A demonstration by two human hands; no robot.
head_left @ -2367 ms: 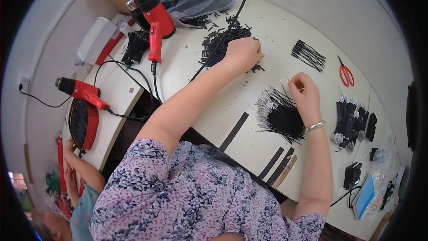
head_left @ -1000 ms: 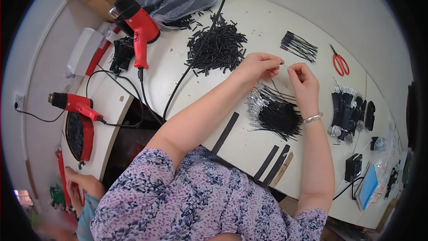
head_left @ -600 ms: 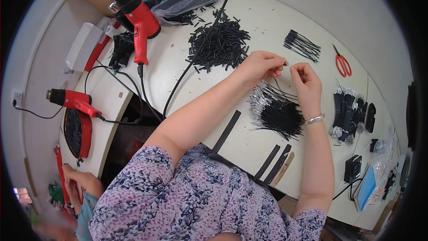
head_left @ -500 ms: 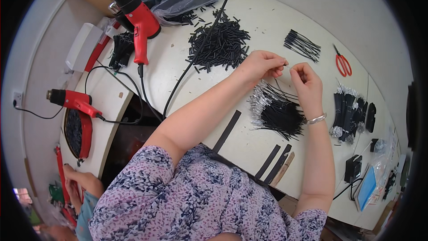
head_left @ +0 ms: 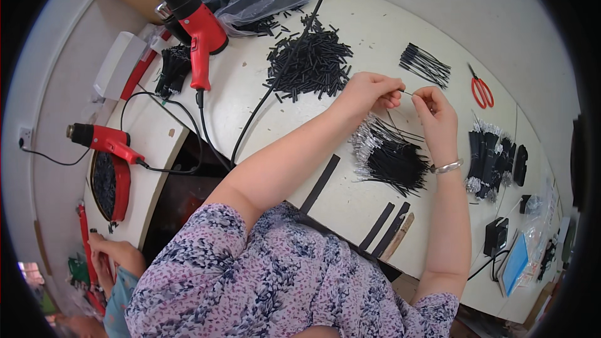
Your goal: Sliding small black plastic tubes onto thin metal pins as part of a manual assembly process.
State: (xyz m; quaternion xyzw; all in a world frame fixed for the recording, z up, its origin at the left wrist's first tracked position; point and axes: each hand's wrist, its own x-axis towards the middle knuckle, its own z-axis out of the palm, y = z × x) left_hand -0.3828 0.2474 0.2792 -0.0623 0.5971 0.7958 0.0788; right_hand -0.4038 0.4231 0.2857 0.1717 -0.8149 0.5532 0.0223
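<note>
A wiring workshop: red heat guns (head_left: 195, 22), cut black tubing (head_left: 310, 62), bundled wires (head_left: 391, 156) on a bench.

Both forearms reach forward; left hand (head_left: 369, 91) and right hand (head_left: 433, 105) meet fingertip to fingertip (each grip pinched).

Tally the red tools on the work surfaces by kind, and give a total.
Red heat guns: 2, one by the plastic bag, one at the left above the tray
Red-handled scissors: 1
Total: 3
</note>
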